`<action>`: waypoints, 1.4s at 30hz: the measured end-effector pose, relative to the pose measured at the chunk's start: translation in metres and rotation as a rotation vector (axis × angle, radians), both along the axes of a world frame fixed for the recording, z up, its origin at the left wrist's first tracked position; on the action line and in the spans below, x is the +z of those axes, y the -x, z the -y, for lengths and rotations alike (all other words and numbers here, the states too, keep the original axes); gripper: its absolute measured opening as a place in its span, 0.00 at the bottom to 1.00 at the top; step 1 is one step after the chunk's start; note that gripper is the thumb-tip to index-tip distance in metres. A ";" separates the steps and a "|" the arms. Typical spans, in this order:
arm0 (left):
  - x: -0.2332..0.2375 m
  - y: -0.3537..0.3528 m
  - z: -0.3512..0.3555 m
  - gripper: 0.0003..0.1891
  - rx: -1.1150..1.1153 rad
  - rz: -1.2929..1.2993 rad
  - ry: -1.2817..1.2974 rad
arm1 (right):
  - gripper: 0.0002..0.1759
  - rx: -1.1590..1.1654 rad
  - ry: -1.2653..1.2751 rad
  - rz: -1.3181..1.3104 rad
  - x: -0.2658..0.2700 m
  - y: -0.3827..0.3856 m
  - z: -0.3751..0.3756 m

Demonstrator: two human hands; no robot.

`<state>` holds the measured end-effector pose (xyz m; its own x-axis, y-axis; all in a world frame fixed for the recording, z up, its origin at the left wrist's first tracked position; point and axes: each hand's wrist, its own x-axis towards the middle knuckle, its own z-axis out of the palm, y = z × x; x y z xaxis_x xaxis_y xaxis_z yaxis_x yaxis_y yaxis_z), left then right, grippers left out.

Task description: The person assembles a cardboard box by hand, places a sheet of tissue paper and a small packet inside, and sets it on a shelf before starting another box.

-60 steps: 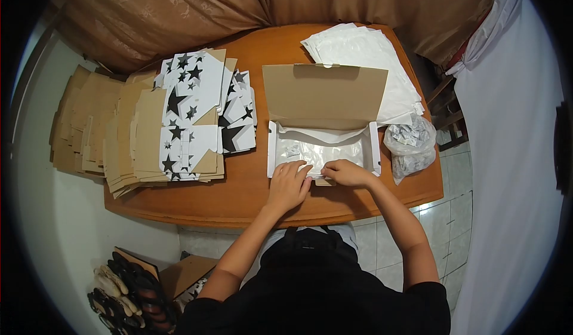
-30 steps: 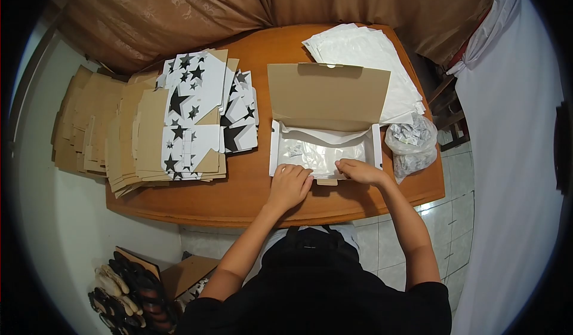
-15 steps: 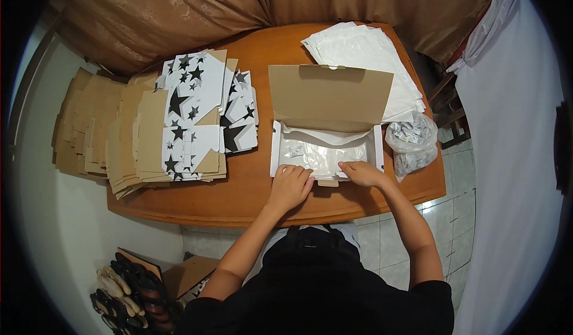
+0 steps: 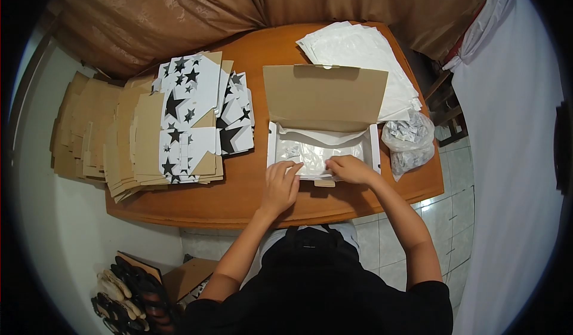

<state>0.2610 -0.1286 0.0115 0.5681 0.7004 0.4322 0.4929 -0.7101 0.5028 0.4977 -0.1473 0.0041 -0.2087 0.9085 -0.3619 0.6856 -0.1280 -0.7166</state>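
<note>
An open cardboard box (image 4: 325, 99) stands in front of me, its brown lid raised at the back and its walls white. White paper (image 4: 313, 156) lines the inside, and a small silvery-white packet (image 4: 292, 152) lies at its left. My left hand (image 4: 280, 187) rests over the front-left edge, fingers stretched inward and lying on the paper. Reaching over the front-right edge, my right hand (image 4: 352, 171) has its thumb and fingers pinched together at the paper near the middle. Its fingertips are partly hidden.
Flat boxes with black stars (image 4: 188, 117) and brown cardboard sheets (image 4: 128, 138) are stacked at the left. White paper sheets (image 4: 364, 48) lie at the back right, behind a plastic bag of small packets (image 4: 409, 141). Shoes (image 4: 128, 293) stand at lower left.
My right hand has moved left and further into the box, toward the middle of the paper. My left hand has shifted slightly inward over the front edge. The view has shifted slightly.
</note>
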 end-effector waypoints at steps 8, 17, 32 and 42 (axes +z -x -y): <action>-0.012 0.009 -0.004 0.20 0.060 -0.097 -0.023 | 0.27 0.259 0.038 -0.109 -0.013 0.067 -0.045; -0.022 0.010 -0.001 0.21 0.140 -0.107 0.000 | 0.17 0.256 0.192 -0.151 -0.026 0.092 -0.055; -0.025 0.013 -0.003 0.21 0.122 -0.103 0.010 | 0.15 0.027 -0.312 0.019 -0.003 0.080 -0.029; -0.005 0.012 -0.011 0.21 0.111 0.012 0.038 | 0.32 -0.267 -1.087 0.710 0.113 -0.018 -0.100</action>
